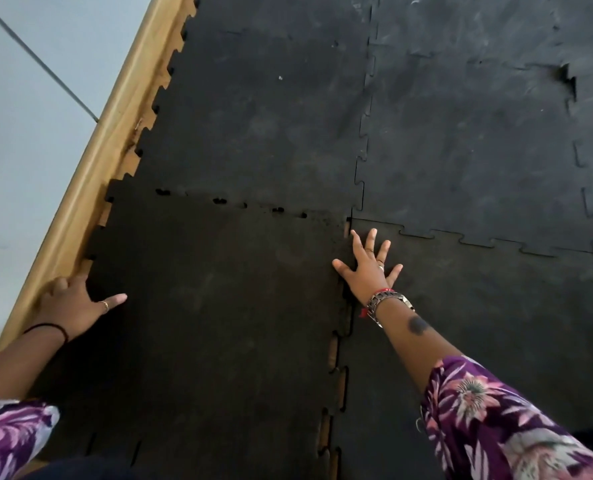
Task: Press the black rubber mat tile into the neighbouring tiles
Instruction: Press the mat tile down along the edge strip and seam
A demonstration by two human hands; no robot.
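The black rubber mat tile [215, 306] lies in the lower middle, its toothed edges meeting neighbouring tiles above [253, 116] and to the right [478, 341]. Its right seam [340, 368] gapes in places, showing brown floor between the teeth. Small holes remain along its top seam [219, 201]. My left hand [75, 304] rests at the tile's left edge by the wooden skirting, fingers curled over the edge, thumb stretched onto the tile. My right hand [369, 268] lies flat with fingers spread across the right seam near the tile's top right corner.
A wooden skirting [115, 133] runs diagonally along the left, with a pale wall [21, 133] beyond it. More interlocked black tiles [478, 116] cover the floor at the upper right; one corner [567, 79] there is lifted.
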